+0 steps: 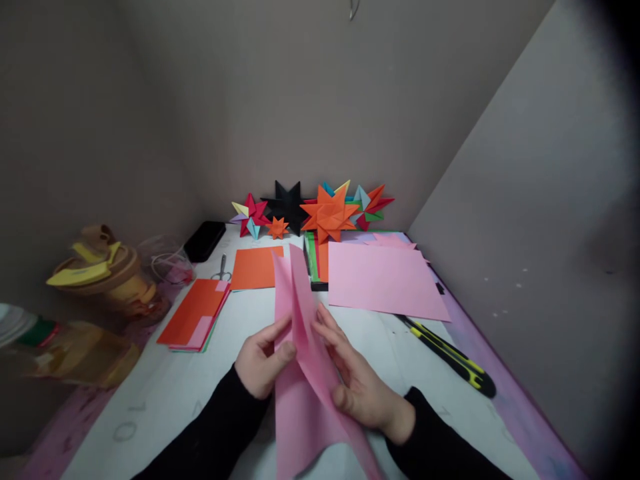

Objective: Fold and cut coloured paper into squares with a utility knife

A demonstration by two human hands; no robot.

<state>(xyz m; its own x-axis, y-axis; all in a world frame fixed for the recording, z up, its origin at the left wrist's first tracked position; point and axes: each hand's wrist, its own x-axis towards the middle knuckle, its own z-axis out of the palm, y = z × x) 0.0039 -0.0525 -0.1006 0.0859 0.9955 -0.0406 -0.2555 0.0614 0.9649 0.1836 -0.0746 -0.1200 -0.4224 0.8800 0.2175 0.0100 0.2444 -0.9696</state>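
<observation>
A large pink sheet of paper (300,407) stands before me, bent lengthwise into a partly open fold. My left hand (266,357) pinches its left side, thumb in front and fingers behind. On the other side, my right hand (355,373) grips the right flap between thumb and spread fingers. The sheet's top edges rise apart from each other. Behind it lies a flat pink sheet (385,277) to the right. An orange square of paper (255,268) rests just left of the held sheet's top.
Folded paper stars (330,213) lean along the back wall. A yellow-black utility knife (450,357) lies at right. At left are stacked orange papers (193,313), small scissors (221,268), a black phone (205,241), a lidded cup (115,273) and a bottle (75,350).
</observation>
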